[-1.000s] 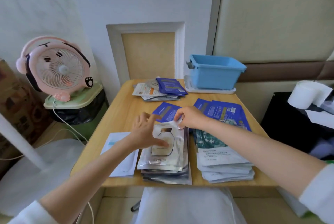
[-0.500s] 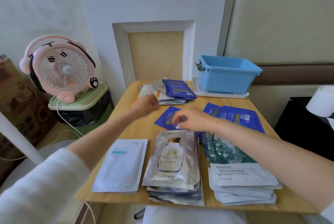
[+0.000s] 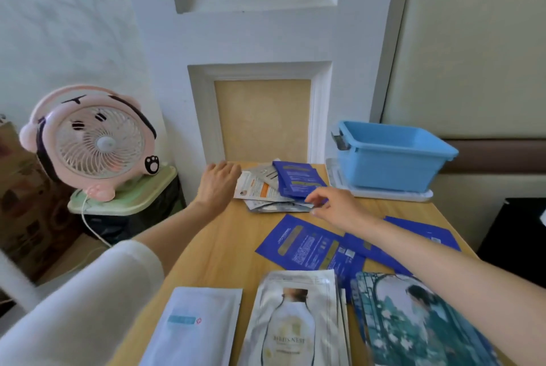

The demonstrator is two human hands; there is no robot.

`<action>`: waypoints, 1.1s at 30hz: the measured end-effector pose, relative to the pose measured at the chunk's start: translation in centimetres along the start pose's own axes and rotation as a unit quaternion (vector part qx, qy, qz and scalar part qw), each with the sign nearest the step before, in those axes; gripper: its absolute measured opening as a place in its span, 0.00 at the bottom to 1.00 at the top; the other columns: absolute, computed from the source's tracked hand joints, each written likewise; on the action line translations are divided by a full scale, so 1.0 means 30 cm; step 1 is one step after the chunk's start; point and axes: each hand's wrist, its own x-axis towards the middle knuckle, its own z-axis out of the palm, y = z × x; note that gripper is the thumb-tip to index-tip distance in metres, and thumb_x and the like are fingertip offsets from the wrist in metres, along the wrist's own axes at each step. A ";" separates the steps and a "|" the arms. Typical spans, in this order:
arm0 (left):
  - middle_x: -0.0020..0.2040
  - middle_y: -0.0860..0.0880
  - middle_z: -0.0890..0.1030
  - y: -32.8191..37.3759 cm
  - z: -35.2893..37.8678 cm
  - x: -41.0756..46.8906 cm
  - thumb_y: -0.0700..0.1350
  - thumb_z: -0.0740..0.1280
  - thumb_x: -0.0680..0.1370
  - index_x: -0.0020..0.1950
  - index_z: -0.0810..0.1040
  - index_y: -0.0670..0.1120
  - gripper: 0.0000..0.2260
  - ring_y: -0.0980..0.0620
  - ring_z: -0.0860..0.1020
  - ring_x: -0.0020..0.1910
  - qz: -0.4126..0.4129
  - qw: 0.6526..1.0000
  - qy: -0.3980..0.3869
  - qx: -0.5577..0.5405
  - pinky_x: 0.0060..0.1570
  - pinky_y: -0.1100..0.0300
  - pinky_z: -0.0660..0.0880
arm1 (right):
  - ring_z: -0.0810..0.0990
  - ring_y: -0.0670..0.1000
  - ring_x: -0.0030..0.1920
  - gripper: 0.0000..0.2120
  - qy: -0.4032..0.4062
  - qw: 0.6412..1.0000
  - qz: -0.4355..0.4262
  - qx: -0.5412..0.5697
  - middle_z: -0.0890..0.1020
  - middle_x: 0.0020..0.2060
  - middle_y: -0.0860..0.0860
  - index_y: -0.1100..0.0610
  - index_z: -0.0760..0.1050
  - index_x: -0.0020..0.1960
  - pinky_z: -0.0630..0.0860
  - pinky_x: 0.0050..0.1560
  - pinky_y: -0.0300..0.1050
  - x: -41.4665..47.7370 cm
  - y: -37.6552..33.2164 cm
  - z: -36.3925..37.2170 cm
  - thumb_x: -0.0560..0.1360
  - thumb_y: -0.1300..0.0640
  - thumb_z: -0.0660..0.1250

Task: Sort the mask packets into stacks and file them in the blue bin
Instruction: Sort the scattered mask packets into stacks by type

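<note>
A mixed pile of mask packets (image 3: 266,188) lies at the table's far edge, with dark blue packets (image 3: 298,179) on top. My left hand (image 3: 217,185) rests at the pile's left side, fingers relaxed. My right hand (image 3: 336,207) reaches to the pile's right front corner, fingers extended and touching the packets there. Sorted stacks lie nearer me: a white packet (image 3: 195,327), a silver bottle-print stack (image 3: 295,321), a teal floral stack (image 3: 413,321) and loose blue packets (image 3: 307,243). The blue bin (image 3: 390,155) stands at the far right on a clear lid.
A pink fan (image 3: 94,141) stands on a green-lidded bin left of the wooden table (image 3: 218,253), its white cord hanging down. The wall and a panelled door are right behind the table. A black surface (image 3: 514,241) lies off the right edge.
Both hands left the silver stack and moved forward to the far mixed pile. The camera moved forward and closer to the table.
</note>
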 end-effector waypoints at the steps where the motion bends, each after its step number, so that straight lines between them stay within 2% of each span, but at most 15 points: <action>1: 0.49 0.47 0.81 -0.008 -0.028 0.006 0.37 0.64 0.76 0.54 0.74 0.45 0.08 0.45 0.77 0.48 0.011 1.000 -0.021 -0.019 0.46 0.55 0.70 | 0.76 0.45 0.46 0.11 0.003 1.000 0.005 0.005 0.79 0.52 0.48 0.52 0.78 0.56 0.72 0.50 0.39 0.013 -0.011 0.002 0.74 0.59 0.68; 5: 0.59 0.43 0.76 -0.005 -0.031 -0.022 0.39 0.56 0.79 0.66 0.64 0.45 0.15 0.42 0.77 0.54 0.001 0.983 -0.171 -0.061 0.47 0.54 0.71 | 0.77 0.47 0.52 0.12 -0.012 1.000 0.001 -0.020 0.80 0.54 0.49 0.52 0.78 0.56 0.74 0.56 0.43 0.032 -0.068 0.026 0.73 0.58 0.68; 7: 0.65 0.43 0.71 0.017 0.009 -0.034 0.42 0.56 0.80 0.70 0.60 0.45 0.19 0.43 0.73 0.60 -0.017 0.978 -0.201 -0.054 0.55 0.52 0.70 | 0.77 0.48 0.54 0.11 -0.024 0.998 -0.013 -0.063 0.79 0.53 0.48 0.50 0.77 0.56 0.75 0.57 0.47 0.027 -0.068 0.036 0.74 0.56 0.68; 10: 0.66 0.45 0.71 0.063 0.044 -0.033 0.42 0.53 0.81 0.67 0.65 0.45 0.14 0.46 0.72 0.63 -0.023 0.977 -0.208 -0.025 0.60 0.54 0.66 | 0.76 0.45 0.53 0.11 -0.041 0.993 -0.018 -0.108 0.75 0.51 0.44 0.44 0.75 0.55 0.74 0.56 0.44 0.047 -0.021 0.054 0.74 0.50 0.68; 14: 0.57 0.46 0.78 0.045 -0.021 0.016 0.43 0.61 0.78 0.59 0.72 0.44 0.10 0.48 0.77 0.56 0.018 0.993 -0.117 -0.013 0.52 0.58 0.69 | 0.74 0.47 0.61 0.17 -0.030 0.994 -0.025 -0.103 0.75 0.59 0.44 0.43 0.72 0.61 0.72 0.61 0.45 0.132 -0.008 0.058 0.73 0.52 0.66; 16: 0.39 0.49 0.80 0.019 -0.115 0.046 0.42 0.76 0.64 0.44 0.77 0.46 0.13 0.49 0.80 0.38 0.057 0.997 0.013 -0.041 0.32 0.60 0.72 | 0.69 0.48 0.68 0.26 -0.011 0.993 -0.058 -0.099 0.71 0.67 0.46 0.46 0.67 0.69 0.68 0.67 0.48 0.173 -0.045 0.057 0.72 0.49 0.68; 18: 0.33 0.50 0.79 0.015 -0.213 0.055 0.40 0.76 0.60 0.39 0.77 0.48 0.12 0.49 0.79 0.30 0.061 0.984 0.118 -0.122 0.21 0.61 0.71 | 0.69 0.49 0.67 0.33 -0.006 0.996 -0.073 -0.052 0.72 0.67 0.47 0.47 0.65 0.71 0.68 0.67 0.50 0.189 -0.112 0.057 0.69 0.45 0.71; 20: 0.39 0.51 0.82 0.035 -0.320 0.049 0.44 0.67 0.71 0.42 0.78 0.48 0.02 0.50 0.81 0.37 0.059 0.951 0.198 -0.228 0.27 0.54 0.76 | 0.77 0.50 0.57 0.25 0.012 0.996 -0.061 0.058 0.81 0.56 0.49 0.50 0.73 0.63 0.74 0.57 0.47 0.177 -0.186 0.054 0.68 0.47 0.73; 23: 0.60 0.53 0.78 0.048 -0.466 -0.010 0.45 0.66 0.75 0.55 0.76 0.46 0.10 0.54 0.77 0.57 0.027 0.898 0.265 -0.351 0.54 0.55 0.76 | 0.81 0.53 0.43 0.04 0.043 0.974 -0.045 0.217 0.84 0.40 0.54 0.58 0.81 0.44 0.73 0.41 0.41 0.089 -0.261 0.019 0.72 0.56 0.71; 24: 0.66 0.53 0.71 0.044 -0.495 -0.048 0.47 0.70 0.73 0.63 0.70 0.46 0.20 0.55 0.71 0.63 -0.030 0.871 0.254 -0.420 0.62 0.59 0.71 | 0.82 0.52 0.40 0.03 0.032 0.959 -0.038 0.278 0.83 0.37 0.53 0.56 0.80 0.41 0.74 0.39 0.40 0.037 -0.279 0.002 0.73 0.58 0.71; 26: 0.70 0.52 0.64 0.050 -0.536 -0.149 0.57 0.75 0.65 0.72 0.56 0.50 0.43 0.54 0.67 0.68 -0.182 0.757 0.151 -0.609 0.65 0.57 0.67 | 0.82 0.53 0.40 0.05 0.013 0.920 -0.020 0.391 0.83 0.37 0.53 0.55 0.78 0.39 0.77 0.40 0.42 -0.066 -0.299 -0.025 0.73 0.58 0.70; 28: 0.67 0.49 0.72 0.097 -0.559 -0.255 0.66 0.76 0.56 0.71 0.59 0.51 0.50 0.52 0.76 0.61 -0.238 0.648 0.012 -0.724 0.57 0.53 0.74 | 0.82 0.58 0.45 0.04 0.000 0.895 -0.004 0.446 0.84 0.43 0.58 0.57 0.78 0.41 0.77 0.47 0.49 -0.155 -0.302 -0.037 0.73 0.56 0.70; 30: 0.57 0.46 0.81 0.171 -0.544 -0.344 0.60 0.76 0.63 0.63 0.71 0.50 0.33 0.50 0.82 0.51 -0.216 0.619 -0.053 -0.753 0.46 0.55 0.78 | 0.82 0.61 0.46 0.07 -0.021 0.893 0.015 0.449 0.83 0.45 0.60 0.59 0.77 0.43 0.77 0.49 0.52 -0.227 -0.296 -0.036 0.72 0.55 0.71; 31: 0.54 0.44 0.82 0.208 -0.547 -0.375 0.52 0.74 0.68 0.60 0.74 0.50 0.22 0.48 0.82 0.50 -0.223 0.620 -0.050 -0.751 0.45 0.54 0.78 | 0.82 0.59 0.44 0.07 -0.040 0.898 0.020 0.439 0.83 0.42 0.59 0.59 0.78 0.42 0.77 0.47 0.50 -0.255 -0.292 -0.035 0.71 0.55 0.71; 33: 0.51 0.43 0.83 0.253 -0.556 -0.419 0.40 0.69 0.74 0.58 0.76 0.47 0.14 0.45 0.82 0.48 -0.237 0.630 -0.038 -0.739 0.44 0.56 0.78 | 0.83 0.52 0.41 0.05 -0.073 0.908 0.016 0.413 0.85 0.39 0.54 0.58 0.80 0.41 0.77 0.43 0.43 -0.305 -0.283 -0.046 0.72 0.55 0.71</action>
